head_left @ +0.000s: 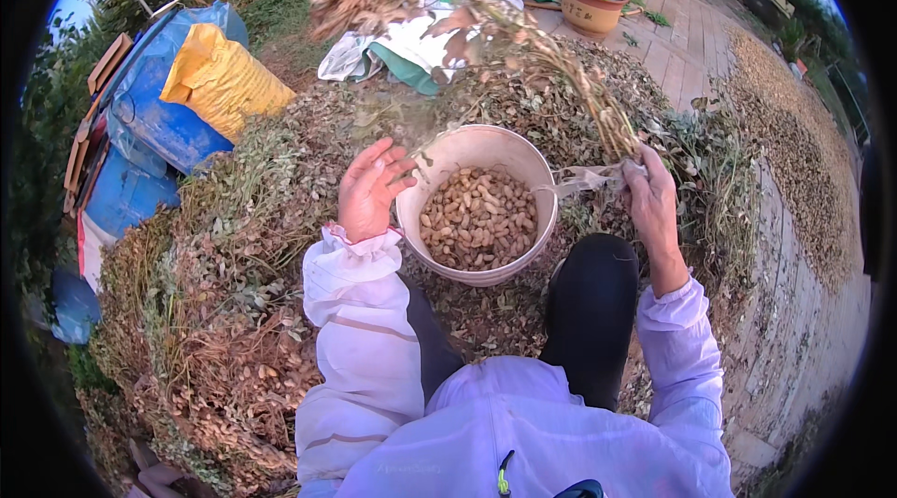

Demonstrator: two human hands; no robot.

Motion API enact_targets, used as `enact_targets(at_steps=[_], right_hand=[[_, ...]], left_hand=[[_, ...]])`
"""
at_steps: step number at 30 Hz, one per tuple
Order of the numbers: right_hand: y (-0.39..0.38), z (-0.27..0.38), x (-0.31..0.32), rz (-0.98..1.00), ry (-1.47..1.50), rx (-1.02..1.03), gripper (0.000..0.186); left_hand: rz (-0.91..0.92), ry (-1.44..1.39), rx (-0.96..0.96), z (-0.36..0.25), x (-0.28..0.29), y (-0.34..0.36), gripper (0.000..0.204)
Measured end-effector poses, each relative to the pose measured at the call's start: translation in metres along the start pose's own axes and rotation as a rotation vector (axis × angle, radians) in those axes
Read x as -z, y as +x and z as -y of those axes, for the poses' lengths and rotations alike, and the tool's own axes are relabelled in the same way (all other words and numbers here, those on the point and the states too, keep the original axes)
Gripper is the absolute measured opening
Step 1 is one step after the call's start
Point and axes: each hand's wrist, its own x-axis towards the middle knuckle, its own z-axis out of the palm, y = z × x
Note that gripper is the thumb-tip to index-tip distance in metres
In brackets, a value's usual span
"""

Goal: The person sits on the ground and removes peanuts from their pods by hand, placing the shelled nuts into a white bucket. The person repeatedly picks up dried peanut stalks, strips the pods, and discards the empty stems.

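Beside the bucket (481, 148), hands (367, 194) apart.

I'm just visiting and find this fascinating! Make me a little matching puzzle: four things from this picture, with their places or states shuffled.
Column one:
1. Peanuts
2. Right hand
3. Yellow sack
4. Left hand

Column two:
A. Beside a blue barrel
B. Open, near the bucket's left side
C. Inside the pale bucket
D. Gripping dried stalks

Pairs: 1-C, 2-D, 3-A, 4-B

Peanuts (478, 218) in the bucket (486, 147), sack (227, 82) behind left, potted plant (590, 8) behind right.
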Motion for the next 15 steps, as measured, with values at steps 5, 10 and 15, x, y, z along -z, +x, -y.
enact_targets(at_steps=[5,10,15], right_hand=[[-0.076,-0.049,0.154,-0.544,-0.387,-0.149,0.034],[-0.199,-0.161,0.272,-0.542,-1.105,-0.37,0.054],[-0.209,-0.17,0.232,-0.313,-1.273,-0.479,0.06]], left_hand=[[-0.362,-0.033,-0.251,-0.025,0.063,-0.039,0.03],[-0.873,0.533,-0.046,-0.007,0.199,-0.152,0.028],[-1.134,2.013,0.225,-0.007,0.224,-0.321,0.087]])
